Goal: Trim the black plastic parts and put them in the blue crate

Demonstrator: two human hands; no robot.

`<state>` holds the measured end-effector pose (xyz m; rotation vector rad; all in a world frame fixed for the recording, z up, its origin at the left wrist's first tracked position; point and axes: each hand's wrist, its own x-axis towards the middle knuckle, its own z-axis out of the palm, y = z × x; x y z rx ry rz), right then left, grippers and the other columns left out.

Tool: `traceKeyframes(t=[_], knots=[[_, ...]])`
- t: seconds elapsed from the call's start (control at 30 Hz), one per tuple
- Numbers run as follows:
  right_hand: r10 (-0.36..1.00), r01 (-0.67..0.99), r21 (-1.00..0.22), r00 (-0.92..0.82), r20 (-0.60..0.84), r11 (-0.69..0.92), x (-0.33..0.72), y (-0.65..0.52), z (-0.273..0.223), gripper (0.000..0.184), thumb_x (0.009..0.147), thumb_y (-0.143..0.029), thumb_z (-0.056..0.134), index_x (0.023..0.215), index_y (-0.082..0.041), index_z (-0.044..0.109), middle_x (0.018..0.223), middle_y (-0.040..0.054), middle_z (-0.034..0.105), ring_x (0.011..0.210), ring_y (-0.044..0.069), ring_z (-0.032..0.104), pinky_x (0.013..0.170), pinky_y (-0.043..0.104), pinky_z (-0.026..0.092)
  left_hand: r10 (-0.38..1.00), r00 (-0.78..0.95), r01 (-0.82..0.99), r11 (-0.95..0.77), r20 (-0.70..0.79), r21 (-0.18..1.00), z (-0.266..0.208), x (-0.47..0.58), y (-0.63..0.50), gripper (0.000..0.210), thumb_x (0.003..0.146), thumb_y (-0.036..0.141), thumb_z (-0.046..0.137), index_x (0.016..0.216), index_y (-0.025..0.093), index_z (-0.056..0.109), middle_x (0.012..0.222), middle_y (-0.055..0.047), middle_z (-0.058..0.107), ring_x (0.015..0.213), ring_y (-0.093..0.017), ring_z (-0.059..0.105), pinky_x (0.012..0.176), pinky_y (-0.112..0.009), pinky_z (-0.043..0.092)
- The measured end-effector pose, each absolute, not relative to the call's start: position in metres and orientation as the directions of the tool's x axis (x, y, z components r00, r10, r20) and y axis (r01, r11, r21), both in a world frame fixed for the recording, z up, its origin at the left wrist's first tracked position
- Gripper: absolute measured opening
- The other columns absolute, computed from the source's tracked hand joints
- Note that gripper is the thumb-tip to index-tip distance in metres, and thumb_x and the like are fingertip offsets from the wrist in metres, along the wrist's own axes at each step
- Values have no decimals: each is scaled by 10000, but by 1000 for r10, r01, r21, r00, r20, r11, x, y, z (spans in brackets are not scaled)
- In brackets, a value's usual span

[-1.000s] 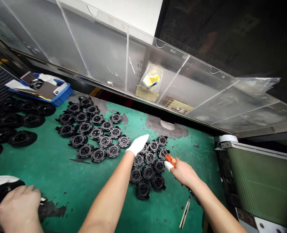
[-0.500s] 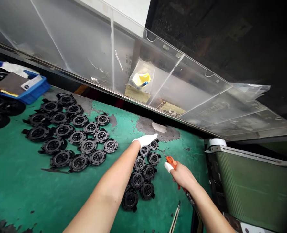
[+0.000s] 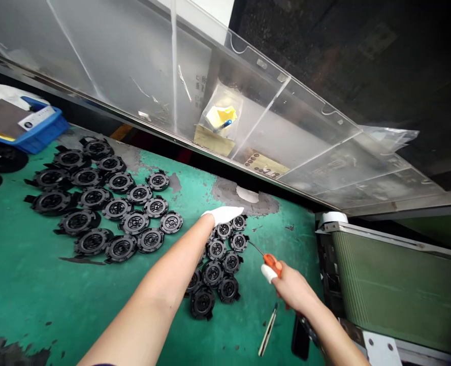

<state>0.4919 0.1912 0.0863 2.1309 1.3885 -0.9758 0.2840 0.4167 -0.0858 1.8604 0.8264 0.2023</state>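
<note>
My left hand (image 3: pixel 223 215), in a white glove, reaches forward and rests flat over the far end of a small cluster of black round plastic parts (image 3: pixel 218 267) on the green mat (image 3: pixel 38 300). Whether its fingers grip a part is hidden by the glove. My right hand (image 3: pixel 292 290) is bare except for a white finger cot on the thumb. It is closed on an orange-handled tool (image 3: pixel 269 261) whose thin metal tip points toward the cluster from the right.
A larger group of black round parts (image 3: pixel 103 203) lies to the left, near a blue bin (image 3: pixel 31 132) holding papers. A clear acrylic shelf (image 3: pixel 225 122) hangs over the bench's far edge. A green machine housing (image 3: pixel 396 284) stands right. A thin metal strip (image 3: pixel 267 330) lies by my right wrist.
The view has swung right and another person's hand at lower left is gone. My left hand slid toward the cluster's far end; my right hand with the tool drew back to the right.
</note>
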Motion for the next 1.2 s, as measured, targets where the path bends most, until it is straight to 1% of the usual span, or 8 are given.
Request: traceKeyframes(t=[0.2, 0.3, 0.4, 0.53, 0.73, 0.93, 1.07, 1.2], knots=[[580, 926, -77, 166, -797, -370, 476, 156, 102, 368, 890, -582, 510, 893, -228, 610, 864, 85, 743, 765, 263, 698, 610, 305, 416, 747, 640, 422, -146, -180, 895, -77, 224, 379, 363, 966, 391, 594, 1277, 202, 589, 1396, -113, 553, 1245, -265, 565, 1072, -525, 469], [603, 925, -80, 175, -779, -373, 479, 153, 106, 337, 913, -534, 493, 936, -219, 612, 883, 83, 743, 753, 242, 691, 608, 296, 413, 848, 512, 399, -93, -138, 912, -70, 198, 347, 359, 975, 396, 577, 1285, 214, 588, 1406, -111, 550, 1256, -264, 561, 1085, -524, 462], [618, 918, -67, 209, -758, -391, 479, 151, 107, 317, 937, -481, 461, 977, -197, 594, 870, 92, 740, 719, 233, 684, 623, 300, 419, 935, 344, 364, -41, -93, 931, -63, 181, 316, 401, 976, 409, 573, 1320, 203, 562, 1410, -116, 547, 1271, -275, 555, 1088, -541, 456], [549, 899, -98, 171, -818, -427, 461, 122, 111, 357, 930, -543, 480, 905, -205, 591, 769, 59, 734, 605, 209, 675, 574, 289, 427, 995, 62, 330, 60, -85, 942, -66, 166, 265, 390, 982, 427, 557, 1300, 202, 578, 1379, -114, 573, 1254, -266, 567, 1089, -536, 454], [595, 895, -89, 214, -775, -437, 441, 112, 110, 296, 957, -463, 434, 1000, -205, 573, 846, 69, 739, 677, 212, 690, 591, 289, 433, 929, -336, 273, 257, -158, 927, -82, 172, 184, 458, 1008, 476, 470, 1387, 220, 503, 1449, -125, 511, 1350, -284, 489, 1161, -566, 367], [600, 924, -67, 188, -778, -377, 421, 105, 106, 200, 921, -402, 492, 976, -230, 578, 915, 69, 747, 808, 239, 705, 644, 293, 437, 925, -287, 223, 317, -249, 922, -94, 191, 141, 523, 1016, 513, 416, 1464, 243, 427, 1547, -127, 419, 1429, -292, 410, 1206, -575, 306], [596, 927, 41, 273, -755, -372, 416, 90, 109, 227, 939, -341, 420, 1030, -186, 558, 975, 154, 738, 888, 311, 711, 695, 352, 449, 929, -222, 216, 343, -296, 914, -98, 198, 126, 515, 1012, 509, 432, 1455, 248, 440, 1544, -122, 425, 1430, -282, 412, 1214, -561, 303], [581, 947, -6, 192, -791, -321, 391, 79, 109, 280, 929, -480, 478, 986, -224, 578, 967, 103, 753, 900, 307, 719, 714, 346, 455, 935, -188, 215, 337, -300, 917, -97, 200, 121, 508, 1016, 489, 435, 1457, 236, 432, 1552, -126, 411, 1441, -291, 394, 1213, -576, 290]])
